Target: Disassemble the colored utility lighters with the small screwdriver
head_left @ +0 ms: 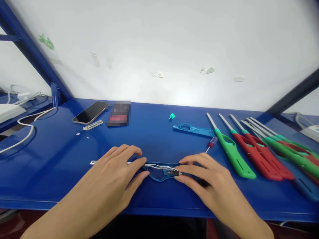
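Near the front of the blue table, a blue lighter casing half (156,176) lies with its inside facing up. White wires (160,166) run along it, and a metal tube end (93,162) sticks out at the left. My left hand (122,172) is closed on the casing's left part, thumb and forefinger by the trigger loop. With its fingertips, my right hand (211,177) pinches a small black igniter part (173,173) at the casing's right part. My right palm hides the casing's handle end.
Beyond my hands lie the other blue casing half (194,130), a screwdriver (212,142) and a small green piece (171,116). Several assembled lighters, among them a green lighter (234,159), lie at the right. A phone (90,112) and a blurred dark packet (119,114) are at the back left.
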Motion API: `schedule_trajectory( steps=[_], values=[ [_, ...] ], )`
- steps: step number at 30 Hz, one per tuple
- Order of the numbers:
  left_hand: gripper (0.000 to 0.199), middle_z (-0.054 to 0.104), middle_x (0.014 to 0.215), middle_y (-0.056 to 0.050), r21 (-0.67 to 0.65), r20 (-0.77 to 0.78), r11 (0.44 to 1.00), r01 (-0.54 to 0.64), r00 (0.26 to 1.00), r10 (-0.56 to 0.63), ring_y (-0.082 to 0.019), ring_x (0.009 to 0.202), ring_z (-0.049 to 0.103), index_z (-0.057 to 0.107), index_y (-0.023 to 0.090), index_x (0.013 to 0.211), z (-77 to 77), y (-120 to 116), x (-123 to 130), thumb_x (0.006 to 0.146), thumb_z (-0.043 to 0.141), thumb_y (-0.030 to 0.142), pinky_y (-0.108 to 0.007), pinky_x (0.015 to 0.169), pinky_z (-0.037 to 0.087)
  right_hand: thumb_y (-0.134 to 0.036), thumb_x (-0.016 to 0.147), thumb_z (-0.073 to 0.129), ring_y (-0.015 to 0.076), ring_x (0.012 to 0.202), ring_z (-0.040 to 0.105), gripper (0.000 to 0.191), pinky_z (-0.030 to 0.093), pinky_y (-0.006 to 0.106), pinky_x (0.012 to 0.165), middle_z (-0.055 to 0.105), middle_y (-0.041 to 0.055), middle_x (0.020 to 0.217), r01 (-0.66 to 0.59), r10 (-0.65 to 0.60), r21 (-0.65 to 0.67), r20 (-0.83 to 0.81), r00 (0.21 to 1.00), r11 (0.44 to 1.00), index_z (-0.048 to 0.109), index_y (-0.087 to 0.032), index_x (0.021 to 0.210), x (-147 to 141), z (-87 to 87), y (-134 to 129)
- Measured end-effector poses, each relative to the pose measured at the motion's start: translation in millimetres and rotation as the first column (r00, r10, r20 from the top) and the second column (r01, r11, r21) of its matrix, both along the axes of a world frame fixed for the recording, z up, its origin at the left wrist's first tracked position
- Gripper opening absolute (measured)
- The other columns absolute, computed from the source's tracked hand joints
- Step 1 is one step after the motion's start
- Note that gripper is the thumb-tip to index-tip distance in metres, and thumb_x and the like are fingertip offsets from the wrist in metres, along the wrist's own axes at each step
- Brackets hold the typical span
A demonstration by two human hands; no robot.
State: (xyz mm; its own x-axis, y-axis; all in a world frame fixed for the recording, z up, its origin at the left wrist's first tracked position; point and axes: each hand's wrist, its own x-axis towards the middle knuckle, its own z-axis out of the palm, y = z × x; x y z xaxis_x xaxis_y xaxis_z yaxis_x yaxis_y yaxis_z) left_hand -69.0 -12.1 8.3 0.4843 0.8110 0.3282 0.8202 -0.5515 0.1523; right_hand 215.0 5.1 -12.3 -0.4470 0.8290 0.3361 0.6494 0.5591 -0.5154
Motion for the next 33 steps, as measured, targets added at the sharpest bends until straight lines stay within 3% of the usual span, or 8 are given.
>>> schedule_trajectory(
  steps=[3,6,11,17,24,33],
  values=[
    [0.032,0.066,0.136,-0.006,-0.026,0.012,0.993,0.115,0.993,-0.115,-0.028,0.127,0.059,0.065,0.028,0.137,2.8,5.3,12.5,0.113,0.044,0.021,-0.051,0.111,0.049,-0.030,0.104,0.069,0.0255,0.105,0.072,0.016,0.062,0.041,0.092,0.076,0.0041,0.115,0.011,-0.011,0.005,0.005,1.000,1.000,0.083,-0.033,0.109,-0.2,0.3,-0.2],
    [0.030,0.070,0.127,-0.004,-0.060,0.056,0.979,0.194,0.980,-0.191,-0.026,0.118,0.062,0.070,0.028,0.120,2.8,12.5,22.9,0.113,0.043,0.017,-0.046,0.103,0.052,-0.029,0.104,0.069,0.0248,0.105,0.072,0.014,0.061,0.041,0.092,0.076,0.0033,0.115,0.025,-0.025,-0.015,0.010,1.000,1.000,0.082,-0.033,0.109,-0.3,1.1,-0.9],
    [0.025,0.071,0.114,-0.004,-0.084,0.080,0.979,0.185,0.981,-0.179,-0.026,0.101,0.067,0.072,0.025,0.107,1.7,19.3,31.0,0.112,0.048,0.019,-0.045,0.087,0.056,-0.028,0.105,0.067,0.0242,0.106,0.071,0.014,0.058,0.042,0.095,0.075,0.0033,0.117,0.021,-0.020,-0.025,0.005,1.000,0.999,0.080,-0.032,0.111,-0.9,1.6,-1.8],
    [0.019,0.067,0.125,-0.007,-0.011,0.166,0.978,0.207,0.965,-0.202,-0.025,0.113,0.064,0.068,0.024,0.119,2.8,16.3,36.0,0.111,0.051,0.021,-0.044,0.096,0.054,-0.027,0.107,0.066,0.0232,0.106,0.069,0.014,0.056,0.040,0.094,0.075,0.0029,0.116,-0.012,0.012,-0.004,-0.005,1.000,1.000,0.078,-0.030,0.111,-1.3,2.0,-2.3],
    [0.026,0.071,0.115,-0.009,0.079,0.159,0.965,0.252,0.952,-0.261,-0.027,0.108,0.065,0.073,0.017,0.103,-1.9,20.9,42.3,0.112,0.049,0.018,-0.046,0.093,0.057,-0.025,0.105,0.070,0.0199,0.102,0.069,0.010,0.053,0.040,0.096,0.075,-0.0017,0.113,-0.036,0.038,0.049,-0.047,0.998,0.998,0.075,-0.030,0.111,-0.9,-2.1,-1.0],
    [0.024,0.072,0.112,-0.010,0.100,0.185,0.955,0.279,0.938,-0.293,-0.026,0.104,0.063,0.075,0.014,0.103,-3.3,23.2,42.5,0.110,0.052,0.013,-0.045,0.090,0.058,-0.029,0.108,0.065,0.0210,0.104,0.064,0.011,0.053,0.039,0.092,0.072,-0.0014,0.115,-0.039,0.039,-0.023,-0.012,0.999,0.999,0.073,-0.033,0.115,-0.2,0.5,-1.6]
  ],
)
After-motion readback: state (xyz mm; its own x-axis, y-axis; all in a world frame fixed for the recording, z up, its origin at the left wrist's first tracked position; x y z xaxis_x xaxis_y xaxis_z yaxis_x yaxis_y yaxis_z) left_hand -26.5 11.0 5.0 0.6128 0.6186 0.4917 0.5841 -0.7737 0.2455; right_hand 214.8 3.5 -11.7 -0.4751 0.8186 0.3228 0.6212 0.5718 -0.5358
